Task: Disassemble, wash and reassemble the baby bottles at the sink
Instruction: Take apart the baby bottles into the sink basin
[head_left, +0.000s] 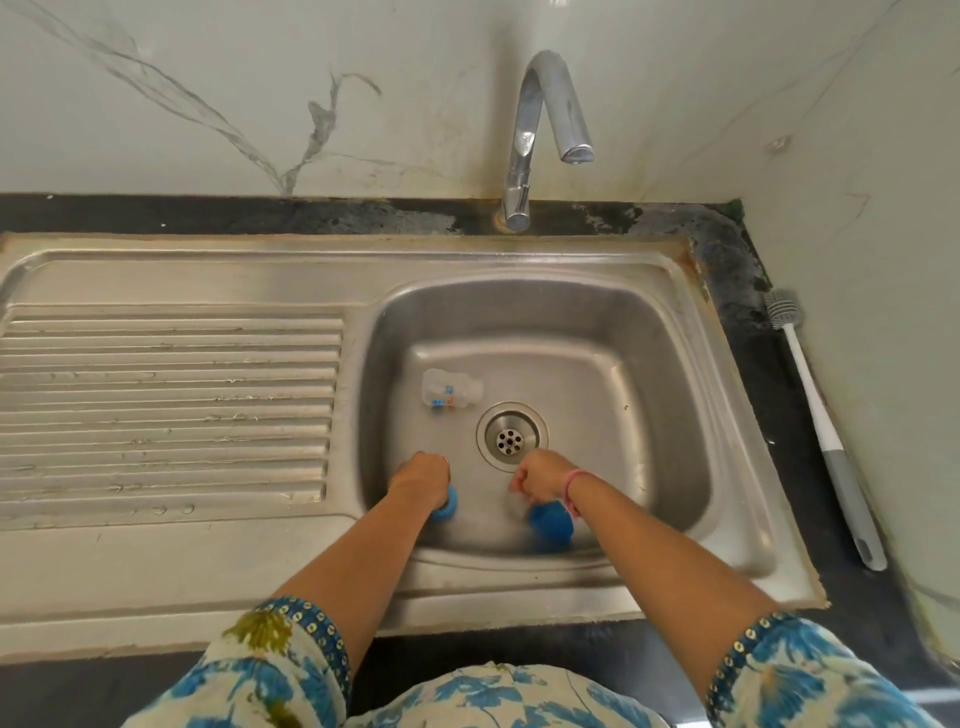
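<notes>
Two hands: both reach low into the sink (670, 395), in front of the drain (511, 436).
Left hand (422, 475): left of the drain, fingers curled down on a blue part (447, 506), likely a bottle ring, held so it can be pulled apart.
Right hand (540, 475): right of the drain, fingers clenched; blur hides whether they hold anything.
Blue cap (550, 525): under the right wrist, on the sink floor near the front wall.
Clear bottle (451, 389): lies on its side, behind and left of the drain, set apart and waiting for washing.
Tap (545, 130): behind the drain, no water runs.
Brush (821, 421): on the desk, far right of the drain, ready for scrubbing.
Stage: I judge disassembly is going on, washing not begun.
</notes>
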